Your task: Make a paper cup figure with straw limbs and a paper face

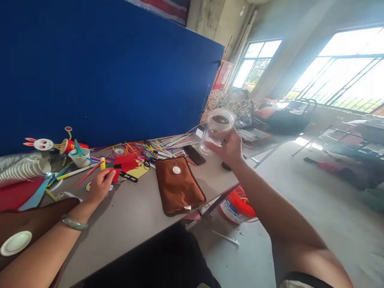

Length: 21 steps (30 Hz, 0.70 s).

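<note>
My right hand (230,147) is wrapped round a clear cup (210,138), lifted above the far right part of the table and slightly tilted; something dark and perforated shows inside its top. My left hand (102,185) pinches a small piece of red paper (115,175) at the table's left side. Just beyond those fingers stands a yellow glue stick (103,163). A black flat tool (129,177) lies to the right of the red paper. Between my hands rests a brown fabric pouch (178,186) with a white round cap, and behind it a black phone (194,155).
Coloured sticks and pipe cleaners (156,149) are heaped along the blue partition (114,72). Stacked paper cups (25,173) and a rabbit-faced paper craft (43,144) are at the left. Another brown pouch (39,214) lies near my left forearm. A red bucket (237,206) stands on the floor.
</note>
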{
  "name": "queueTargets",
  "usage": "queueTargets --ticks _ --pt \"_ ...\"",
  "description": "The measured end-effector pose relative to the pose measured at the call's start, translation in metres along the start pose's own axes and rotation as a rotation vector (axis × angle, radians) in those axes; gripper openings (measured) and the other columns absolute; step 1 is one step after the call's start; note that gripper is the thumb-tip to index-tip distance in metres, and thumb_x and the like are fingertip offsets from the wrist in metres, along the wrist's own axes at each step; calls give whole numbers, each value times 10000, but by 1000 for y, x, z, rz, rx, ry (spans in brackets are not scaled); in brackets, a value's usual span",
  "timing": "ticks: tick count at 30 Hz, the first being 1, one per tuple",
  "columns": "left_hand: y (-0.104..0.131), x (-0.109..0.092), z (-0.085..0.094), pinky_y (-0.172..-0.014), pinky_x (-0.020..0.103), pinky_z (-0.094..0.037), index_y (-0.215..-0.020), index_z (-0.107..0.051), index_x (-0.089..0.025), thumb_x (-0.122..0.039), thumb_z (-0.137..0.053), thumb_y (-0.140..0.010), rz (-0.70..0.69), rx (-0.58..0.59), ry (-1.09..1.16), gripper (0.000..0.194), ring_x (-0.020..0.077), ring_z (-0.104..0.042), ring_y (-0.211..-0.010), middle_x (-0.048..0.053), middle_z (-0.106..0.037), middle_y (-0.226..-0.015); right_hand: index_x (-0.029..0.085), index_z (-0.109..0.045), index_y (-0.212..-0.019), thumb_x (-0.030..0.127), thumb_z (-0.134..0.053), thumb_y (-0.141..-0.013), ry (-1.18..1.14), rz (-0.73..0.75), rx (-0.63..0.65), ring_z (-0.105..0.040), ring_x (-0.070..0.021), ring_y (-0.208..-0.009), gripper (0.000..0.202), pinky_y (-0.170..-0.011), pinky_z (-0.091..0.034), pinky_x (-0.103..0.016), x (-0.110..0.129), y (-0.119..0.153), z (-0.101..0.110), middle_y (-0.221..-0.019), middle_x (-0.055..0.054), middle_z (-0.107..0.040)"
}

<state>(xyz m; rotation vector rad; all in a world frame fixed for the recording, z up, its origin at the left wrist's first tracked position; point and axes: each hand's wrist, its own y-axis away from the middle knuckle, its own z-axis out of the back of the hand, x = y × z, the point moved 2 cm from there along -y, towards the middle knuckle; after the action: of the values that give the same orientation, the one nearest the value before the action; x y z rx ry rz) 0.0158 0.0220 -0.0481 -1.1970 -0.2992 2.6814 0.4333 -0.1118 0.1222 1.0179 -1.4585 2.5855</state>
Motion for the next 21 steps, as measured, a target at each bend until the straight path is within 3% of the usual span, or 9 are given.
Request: queueTargets --ticks 5,9,12,15,21 --pt "-1 6 -4 -596 293 -371 -675 -537 -205 -444 -460 -862 80 44 136 313 171 -465 -615 -8 -484 -592 230 -515 -831 449 -845 -526 182 -298 -132 -573 -216 -813 500 -874 -509 -444 -117 -19 -28 -860 -17 -621" --pt "-5 21 -10 -605 283 -386 -737 -609 -196 -517 -506 -836 94 -31 259 351 172 -481 -633 -10 -532 -613 182 -526 -962 401 -840 -523 220 -521 -226 -574 -217 -837 583 -891 -474 -428 -176 -21 -47 -915 -38 -616" --pt "-8 31 -14 -616 276 -417 -758 -635 -199 -549 -562 -809 79 -87 339 361 181 -524 -658 -2 -592 -650 169 -534 -1056 324 -835 -542 260 -660 -244 -579 -211 -862 615 -908 -450 -394 -199 -20 -57 -932 -24 -615" --pt "-8 35 -17 -580 273 -428 -770 -648 -204 -557 -603 -789 112 -92 437 357 188 -556 -637 5 -623 -653 149 -542 -1116 288 -831 -574 282 -710 -257 -577 -203 -869 630 -902 -435 -364 -212 -19 -65 -957 -35 -615" --pt "-4 17 -18 -488 278 -459 -765 -637 -199 -580 -697 -674 268 -79 701 397 182 -595 -531 4 -624 -613 123 -575 -1153 263 -855 -599 348 -719 -271 -522 -186 -813 637 -835 -419 -355 -228 -19 -74 -945 -59 -605"
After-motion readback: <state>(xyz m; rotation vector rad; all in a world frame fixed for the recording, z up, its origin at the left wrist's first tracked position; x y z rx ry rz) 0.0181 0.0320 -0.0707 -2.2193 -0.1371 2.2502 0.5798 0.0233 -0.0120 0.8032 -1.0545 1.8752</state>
